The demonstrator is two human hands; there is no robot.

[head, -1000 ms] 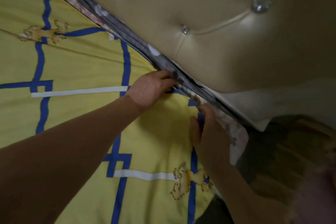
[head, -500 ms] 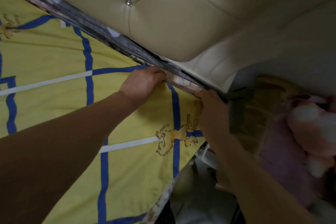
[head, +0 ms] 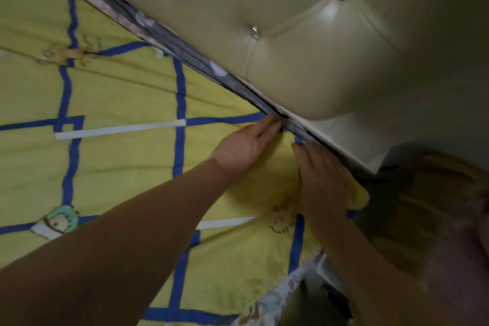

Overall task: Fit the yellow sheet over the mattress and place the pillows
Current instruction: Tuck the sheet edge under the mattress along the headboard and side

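Note:
The yellow sheet (head: pixel 127 156), with blue and white lines and small animal prints, lies spread over the mattress. Its far edge runs along a strip of dark patterned mattress edge (head: pixel 169 34) under the headboard. My left hand (head: pixel 246 145) lies flat on the sheet, fingers stretched, fingertips at the gap below the headboard. My right hand (head: pixel 322 174) lies flat beside it, pressing the sheet's corner at the mattress's right end. Neither hand is closed around anything. No pillows are in view.
A tufted beige headboard (head: pixel 304 42) with shiny buttons fills the upper right, close above the hands. To the right of the bed corner is a dark wooden surface (head: pixel 423 206). A floral mattress side (head: pixel 267 304) shows at the bottom.
Both hands have flattened out on the sheet near the corner; earlier their fingers were curled at the gap. The view has swung back to the left and shows more sheet.

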